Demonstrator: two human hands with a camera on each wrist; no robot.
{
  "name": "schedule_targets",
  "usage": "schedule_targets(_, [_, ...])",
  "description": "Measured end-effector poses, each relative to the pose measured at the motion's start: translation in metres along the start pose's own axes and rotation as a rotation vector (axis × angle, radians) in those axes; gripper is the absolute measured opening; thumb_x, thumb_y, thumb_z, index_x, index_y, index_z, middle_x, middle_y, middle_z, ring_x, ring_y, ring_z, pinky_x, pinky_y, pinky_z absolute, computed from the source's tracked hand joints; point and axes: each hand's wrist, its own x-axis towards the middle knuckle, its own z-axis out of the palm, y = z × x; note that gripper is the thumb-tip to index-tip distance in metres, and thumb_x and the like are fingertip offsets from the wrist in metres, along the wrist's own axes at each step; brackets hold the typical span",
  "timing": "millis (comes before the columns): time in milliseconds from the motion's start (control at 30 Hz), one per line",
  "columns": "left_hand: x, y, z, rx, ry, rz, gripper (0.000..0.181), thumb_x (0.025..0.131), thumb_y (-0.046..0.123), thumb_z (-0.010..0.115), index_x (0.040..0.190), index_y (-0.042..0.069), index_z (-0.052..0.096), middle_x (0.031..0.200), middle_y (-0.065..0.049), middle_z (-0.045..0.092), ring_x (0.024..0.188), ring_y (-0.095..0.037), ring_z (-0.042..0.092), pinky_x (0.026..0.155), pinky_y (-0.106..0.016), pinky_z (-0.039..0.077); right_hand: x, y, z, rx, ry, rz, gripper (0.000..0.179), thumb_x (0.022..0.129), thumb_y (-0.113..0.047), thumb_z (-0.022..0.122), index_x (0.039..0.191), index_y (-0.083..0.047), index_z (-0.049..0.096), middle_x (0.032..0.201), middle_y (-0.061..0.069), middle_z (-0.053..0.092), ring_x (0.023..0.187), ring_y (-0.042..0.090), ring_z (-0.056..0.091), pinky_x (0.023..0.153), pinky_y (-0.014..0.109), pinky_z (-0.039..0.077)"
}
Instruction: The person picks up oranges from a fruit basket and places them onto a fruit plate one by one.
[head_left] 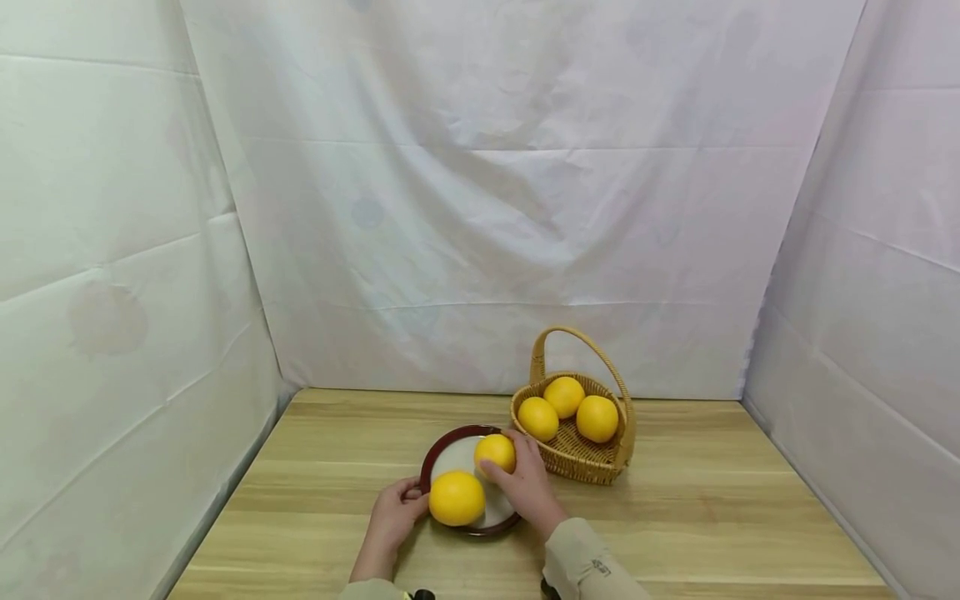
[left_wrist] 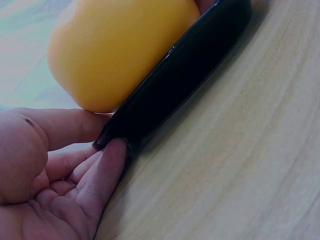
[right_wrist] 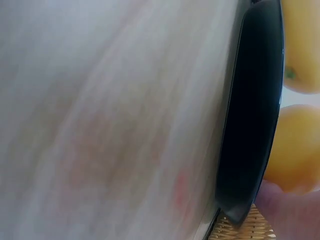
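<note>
A round plate (head_left: 452, 457) with a dark red rim and pale inside lies on the wooden table, two oranges on it. My left hand (head_left: 393, 514) pinches the plate's left rim between thumb and fingers, as the left wrist view shows; the larger front orange (head_left: 457, 498) is right beside the thumb. At the plate's far right side my right hand (head_left: 531, 487) holds the smaller orange (head_left: 495, 455) between thumb and fingers. In the right wrist view, the plate's dark outer wall (right_wrist: 251, 110) hides part of both oranges, and little of that hand shows.
Just behind and right of the plate stands a wicker basket (head_left: 577, 467) with a tall arched handle, three oranges (head_left: 564, 397) inside it. White cloth (head_left: 480, 208) hangs behind the table (head_left: 330, 467) and along both sides.
</note>
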Motion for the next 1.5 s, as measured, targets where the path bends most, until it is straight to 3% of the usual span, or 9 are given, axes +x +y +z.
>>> schedule_targets(367, [0.000,0.000,0.000,-0.002,0.001,-0.001,0.050,0.089,0.014,0.075,0.131,-0.009,0.061,0.102,-0.010,0.067,0.089,-0.017,0.060,0.079,-0.029,0.050,0.004,-0.006,0.011,-0.010,-0.044,0.037,0.075,0.092,-0.054,0.068,0.149,-0.012,0.043,0.145,0.017,0.042,0.128,0.032,0.050,0.106,0.057,0.043])
schedule_targets(700, [-0.001,0.000,0.000,0.008,-0.001,0.005,0.050,0.089,0.016,0.075,0.131,-0.008,0.061,0.104,-0.010,0.068,0.091,-0.016,0.061,0.080,-0.029,0.051,0.010,-0.011,0.020,-0.016,-0.057,0.036,0.075,0.091,-0.052,0.069,0.149,-0.013,0.043,0.146,0.016,0.041,0.123,0.030,0.052,0.102,0.054,0.045])
schedule_targets(1067, [-0.001,0.000,0.000,0.010,-0.005,0.018,0.050,0.089,0.016,0.075,0.131,-0.007,0.061,0.104,-0.010,0.068,0.091,-0.016,0.062,0.081,-0.029,0.051,0.013,-0.014,0.024,-0.032,-0.086,0.054,0.077,0.092,-0.055,0.068,0.152,-0.015,0.041,0.152,0.017,0.039,0.128,0.033,0.051,0.102,0.057,0.044])
schedule_targets(1233, [-0.001,0.001,0.000,0.008,-0.004,0.003,0.050,0.089,0.017,0.075,0.131,-0.007,0.061,0.104,-0.010,0.069,0.090,-0.015,0.062,0.081,-0.030,0.052,0.015,-0.017,0.024,-0.056,-0.119,0.057,0.076,0.091,-0.057,0.067,0.152,-0.020,0.040,0.152,0.015,0.040,0.125,0.033,0.053,0.100,0.057,0.045])
schedule_targets(1500, [-0.001,0.000,0.000,-0.001,-0.012,0.004,0.053,0.088,0.019,0.077,0.130,-0.009,0.061,0.101,-0.012,0.069,0.088,-0.015,0.063,0.075,-0.025,0.051,0.020,-0.024,0.023,-0.067,-0.204,0.041,0.074,0.094,-0.054,0.065,0.153,-0.016,0.039,0.150,0.016,0.043,0.121,0.032,0.054,0.097,0.056,0.046])
